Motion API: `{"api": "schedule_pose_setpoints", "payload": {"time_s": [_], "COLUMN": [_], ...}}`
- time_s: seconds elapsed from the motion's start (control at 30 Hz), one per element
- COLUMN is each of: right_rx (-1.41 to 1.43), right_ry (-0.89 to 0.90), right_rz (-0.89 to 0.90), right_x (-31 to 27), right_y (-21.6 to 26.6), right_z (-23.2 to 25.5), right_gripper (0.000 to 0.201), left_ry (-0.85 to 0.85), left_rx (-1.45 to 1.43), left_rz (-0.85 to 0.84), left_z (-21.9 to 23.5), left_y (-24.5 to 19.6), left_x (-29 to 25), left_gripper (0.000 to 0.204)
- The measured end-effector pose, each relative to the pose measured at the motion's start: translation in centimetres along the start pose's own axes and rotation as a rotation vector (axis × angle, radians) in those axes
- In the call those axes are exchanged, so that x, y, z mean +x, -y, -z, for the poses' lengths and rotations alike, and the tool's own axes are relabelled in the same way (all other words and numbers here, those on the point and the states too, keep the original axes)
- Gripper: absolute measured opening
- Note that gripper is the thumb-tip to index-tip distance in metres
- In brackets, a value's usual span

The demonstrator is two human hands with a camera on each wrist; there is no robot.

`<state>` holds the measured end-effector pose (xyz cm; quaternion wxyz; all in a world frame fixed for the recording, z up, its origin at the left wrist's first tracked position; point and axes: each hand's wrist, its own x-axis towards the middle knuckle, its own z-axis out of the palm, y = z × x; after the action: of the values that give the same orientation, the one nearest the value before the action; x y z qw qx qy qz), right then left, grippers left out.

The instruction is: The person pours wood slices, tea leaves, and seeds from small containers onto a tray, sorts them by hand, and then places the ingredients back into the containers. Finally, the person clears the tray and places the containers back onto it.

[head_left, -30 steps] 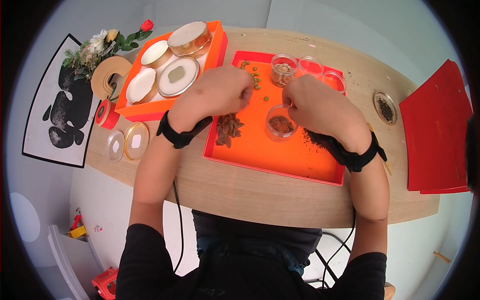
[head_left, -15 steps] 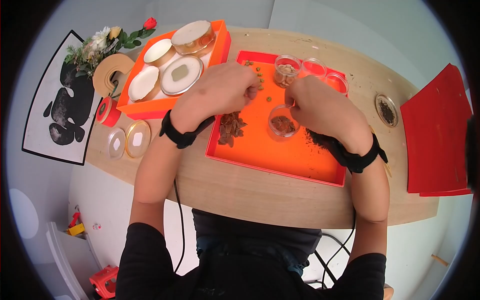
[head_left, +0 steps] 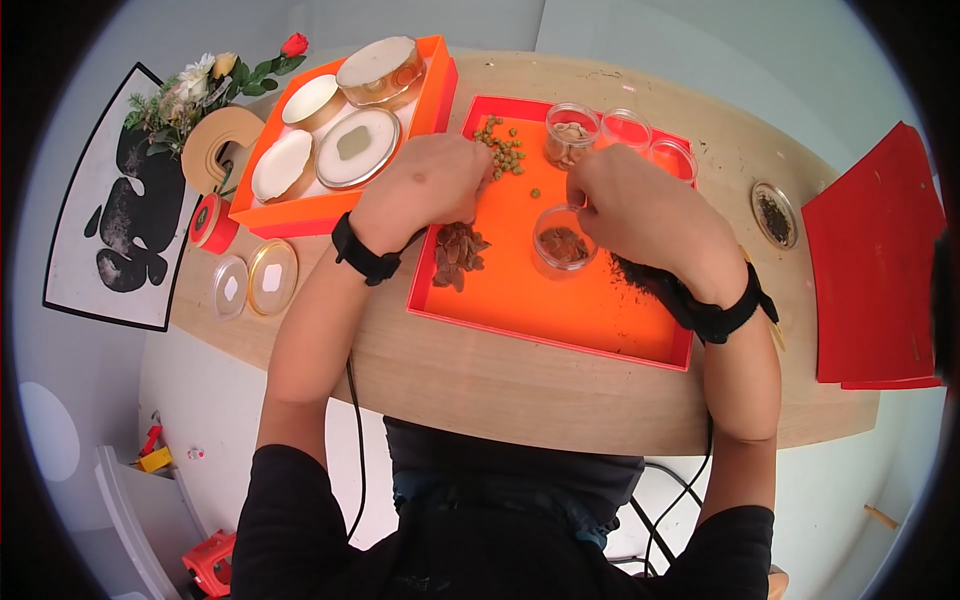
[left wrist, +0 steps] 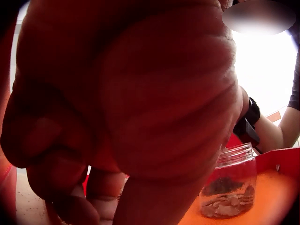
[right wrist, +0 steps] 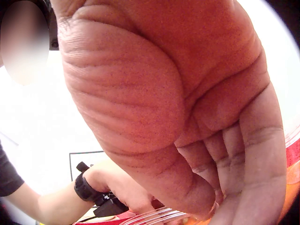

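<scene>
My left hand (head_left: 428, 187) hangs over the left side of the orange tray (head_left: 520, 315), between brown flakes (head_left: 459, 257) and small green pods (head_left: 507, 158). Its fingers look curled in the left wrist view; the tips are hidden, so anything between them cannot be made out. With thumb and fingers my right hand (head_left: 640, 205) grips the rim of a clear jar (head_left: 563, 250) holding brown flakes, upright on the tray. The thumb of the right hand (right wrist: 168, 112) lies close to clear rim edges in the right wrist view. Dark bits (head_left: 632, 276) lie under the right wrist.
Behind stand a jar of pale slices (head_left: 569, 142) and two clear containers. An orange box (head_left: 335, 210) of round tins is at the left, beside lids (head_left: 272, 280) and flowers (head_left: 190, 90). A dish (head_left: 774, 215) and red panels (head_left: 870, 270) are at the right.
My left hand has drawn back left from the green pods, and more of them show now. The right hand remains at the jar's rim.
</scene>
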<state>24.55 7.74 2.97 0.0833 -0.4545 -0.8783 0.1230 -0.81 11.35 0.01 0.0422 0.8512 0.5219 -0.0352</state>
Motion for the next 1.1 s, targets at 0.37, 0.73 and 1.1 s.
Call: {"api": "schedule_pose_setpoints", "payload": {"time_s": [0.37, 0.73, 1.1], "right_rx": [0.03, 0.106, 0.068], "right_ry": [-0.051, 0.038, -0.01], "right_rz": [0.009, -0.105, -0.039], "right_x": [-0.2, 0.0, 0.1], "right_y": [0.2, 0.8, 0.1], "right_z": [-0.2, 0.6, -0.1], "right_gripper": [0.012, 0.02, 0.012], "left_ry": [-0.025, -0.087, 0.161], "left_rx": [-0.218, -0.467, -0.175], "left_rz": [-0.096, -0.24, 0.017], "left_z": [3.8, 4.0, 0.3], "left_y": [-0.6, -3.2, -2.0], "left_x": [-1.4, -2.4, -2.9], "left_gripper": [0.014, 0.016, 0.034]}}
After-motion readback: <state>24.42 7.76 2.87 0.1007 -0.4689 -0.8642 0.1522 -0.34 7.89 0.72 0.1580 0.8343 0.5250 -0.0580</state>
